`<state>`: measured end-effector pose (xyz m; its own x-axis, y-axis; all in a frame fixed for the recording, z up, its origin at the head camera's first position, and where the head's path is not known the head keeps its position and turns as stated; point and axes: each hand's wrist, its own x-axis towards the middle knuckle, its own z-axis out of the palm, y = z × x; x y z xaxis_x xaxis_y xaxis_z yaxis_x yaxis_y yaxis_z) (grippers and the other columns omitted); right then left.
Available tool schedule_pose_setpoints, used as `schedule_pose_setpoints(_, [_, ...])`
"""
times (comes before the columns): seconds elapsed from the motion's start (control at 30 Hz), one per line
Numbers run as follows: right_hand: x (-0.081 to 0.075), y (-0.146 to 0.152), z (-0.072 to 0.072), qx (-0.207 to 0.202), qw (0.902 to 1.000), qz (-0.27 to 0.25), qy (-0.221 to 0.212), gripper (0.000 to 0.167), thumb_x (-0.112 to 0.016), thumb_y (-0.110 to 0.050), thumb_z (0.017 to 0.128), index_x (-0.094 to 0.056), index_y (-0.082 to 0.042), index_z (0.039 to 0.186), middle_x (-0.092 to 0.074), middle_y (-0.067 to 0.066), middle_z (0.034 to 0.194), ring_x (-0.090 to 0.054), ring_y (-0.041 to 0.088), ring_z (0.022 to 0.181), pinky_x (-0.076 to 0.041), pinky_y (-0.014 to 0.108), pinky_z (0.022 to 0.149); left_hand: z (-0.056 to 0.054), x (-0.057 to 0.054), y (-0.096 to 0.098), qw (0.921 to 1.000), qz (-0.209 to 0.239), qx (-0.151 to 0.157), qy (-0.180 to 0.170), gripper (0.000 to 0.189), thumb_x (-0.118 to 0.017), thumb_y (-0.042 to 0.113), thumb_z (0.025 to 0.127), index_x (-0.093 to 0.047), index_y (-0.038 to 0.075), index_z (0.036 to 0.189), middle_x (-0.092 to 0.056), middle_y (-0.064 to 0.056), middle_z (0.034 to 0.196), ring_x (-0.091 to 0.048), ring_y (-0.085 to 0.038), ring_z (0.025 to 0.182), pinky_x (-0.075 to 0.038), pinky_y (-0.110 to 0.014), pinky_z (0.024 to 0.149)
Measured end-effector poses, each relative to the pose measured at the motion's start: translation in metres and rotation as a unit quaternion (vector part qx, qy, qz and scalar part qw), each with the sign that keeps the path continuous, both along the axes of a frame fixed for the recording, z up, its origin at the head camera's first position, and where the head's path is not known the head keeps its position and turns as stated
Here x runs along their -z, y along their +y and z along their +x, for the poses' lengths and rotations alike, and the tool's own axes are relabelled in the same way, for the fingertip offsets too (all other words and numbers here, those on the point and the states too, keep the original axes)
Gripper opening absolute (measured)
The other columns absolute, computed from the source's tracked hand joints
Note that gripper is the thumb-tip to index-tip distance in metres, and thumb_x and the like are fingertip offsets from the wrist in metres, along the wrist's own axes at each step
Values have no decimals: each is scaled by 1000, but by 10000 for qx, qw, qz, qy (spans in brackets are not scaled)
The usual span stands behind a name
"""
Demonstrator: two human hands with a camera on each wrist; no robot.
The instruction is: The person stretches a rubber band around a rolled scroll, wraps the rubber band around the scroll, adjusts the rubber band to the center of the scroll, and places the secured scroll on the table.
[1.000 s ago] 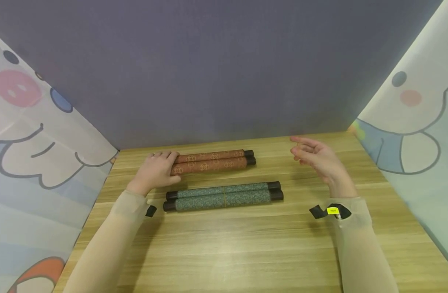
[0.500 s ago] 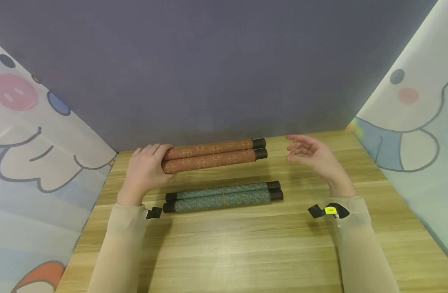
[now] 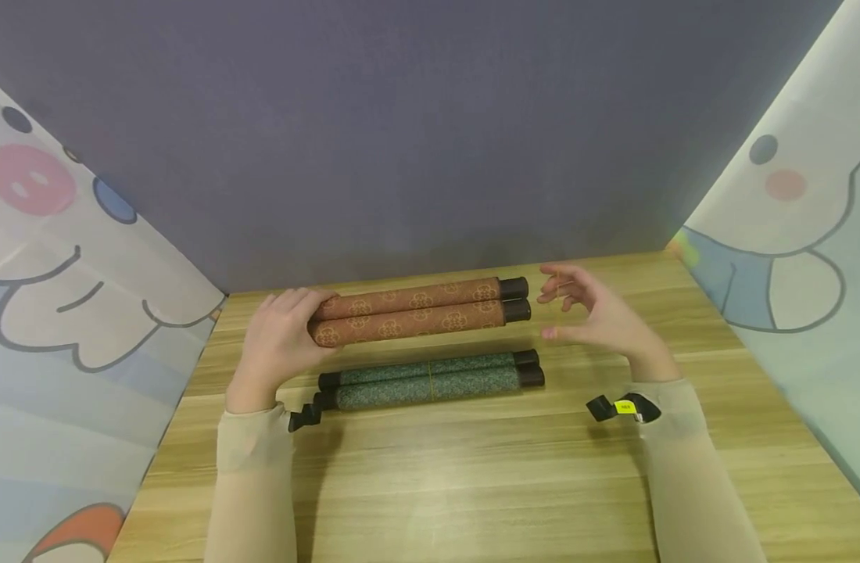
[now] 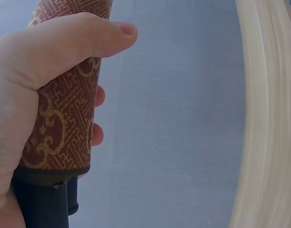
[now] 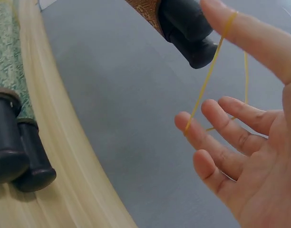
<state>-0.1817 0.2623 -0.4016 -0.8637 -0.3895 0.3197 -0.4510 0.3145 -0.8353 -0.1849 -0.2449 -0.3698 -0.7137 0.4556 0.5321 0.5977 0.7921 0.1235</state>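
Note:
My left hand [image 3: 278, 336] grips the left end of a pair of reddish-brown scrolls [image 3: 416, 310] with gold patterns and dark end knobs. The thumb lies across one roll in the left wrist view, with fingertips showing behind. A thin yellow rubber band [image 5: 202, 90] is looped over the thumb and fingers of my right hand [image 3: 595, 313], which spreads it apart. That hand is just right of the scrolls' dark knobs [image 5: 186, 23], not touching them. In front lies a pair of green scrolls [image 3: 402, 383] with a yellow band around their middle.
The wooden table [image 3: 437, 485] runs back to a grey upright panel [image 3: 416, 141]. Cartoon-printed sheets [image 3: 43, 328] stand at both sides. The green scrolls lie close in front of the held pair.
My left hand has raised the reddish-brown scrolls and shifted them right. The right hand has moved slightly left and its thumb and fingers have spread, stretching the rubber band.

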Motion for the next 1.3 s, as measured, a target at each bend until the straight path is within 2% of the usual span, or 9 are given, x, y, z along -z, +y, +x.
schedule_pose_setpoints(0.23, [6, -3, -1, -305, 9984, -179, 436, 100, -95, 11, 73, -48, -2, 160, -65, 13, 131, -67, 23, 116, -53, 28, 98, 1, 2, 0, 9996, -128, -43, -249, 79, -102, 24, 60, -74, 4, 131, -78, -19, 117, -72, -44, 107, -53, -66, 99])
schedule_pose_setpoints(0.47, [11, -6, -2, -411, 9983, -146, 386, 108, -95, 12, 72, -40, 0, 163, -56, 18, 140, -70, 26, 116, -56, 31, 101, -1, 4, 1, 9996, -84, 24, -286, 76, -102, 22, 61, -74, 5, 129, -78, -18, 115, -73, -43, 105, -54, -66, 95])
schedule_pose_setpoints(0.6, [14, -9, -3, -560, 9974, -169, 415, 115, -97, 11, 69, -34, 3, 165, -51, 28, 142, -70, 19, 117, -58, 37, 100, -2, 5, 4, 9995, -117, 43, -286, 76, -103, 21, 61, -74, 5, 129, -78, -17, 116, -73, -42, 105, -54, -66, 96])
schedule_pose_setpoints(0.7, [15, -11, -3, -595, 9968, -144, 521, 119, -99, 10, 66, -32, 3, 165, -50, 26, 142, -68, 13, 118, -58, 39, 100, -4, 7, 6, 9995, -172, 56, -262, 75, -102, 22, 61, -74, 5, 129, -79, -17, 118, -73, -41, 106, -54, -65, 96])
schedule_pose_setpoints(0.83, [16, -16, -2, -591, 9962, -133, 618, 123, -101, 8, 65, -30, 5, 165, -48, 20, 146, -66, 19, 119, -58, 37, 101, -6, 10, 8, 9994, -193, 103, -250, 76, -103, 22, 60, -74, 5, 129, -78, -17, 118, -73, -42, 107, -55, -64, 96])
schedule_pose_setpoints(1.03, [14, -25, 0, -530, 9960, 25, 715, 124, -104, 0, 65, -31, 2, 166, -48, 24, 149, -66, 27, 116, -56, 29, 101, -10, 16, 12, 9989, -264, 184, -345, 82, -104, 20, 59, -71, 4, 133, -78, -19, 120, -72, -44, 111, -52, -66, 102])
schedule_pose_setpoints(1.13, [12, -30, 2, -454, 9961, 263, 707, 123, -105, -8, 67, -32, -1, 166, -50, 21, 151, -64, 29, 122, -53, 34, 107, -12, 18, 15, 9983, -349, 196, -413, 85, -105, 19, 60, -70, 5, 135, -77, -19, 123, -71, -45, 115, -50, -66, 105])
schedule_pose_setpoints(1.2, [11, -33, 3, -427, 9958, 413, 697, 122, -106, -12, 69, -33, -3, 166, -51, 18, 152, -62, 33, 127, -50, 43, 113, -13, 19, 17, 9981, -402, 210, -419, 87, -106, 20, 59, -69, 5, 136, -76, -19, 125, -70, -45, 117, -50, -65, 105])
schedule_pose_setpoints(1.3, [10, -37, 5, -421, 9955, 506, 677, 119, -105, -14, 71, -34, -4, 165, -51, 17, 152, -61, 38, 129, -47, 44, 117, -14, 21, 18, 9978, -483, 241, -378, 91, -108, 21, 57, -68, 7, 137, -75, -18, 127, -68, -45, 118, -49, -63, 102])
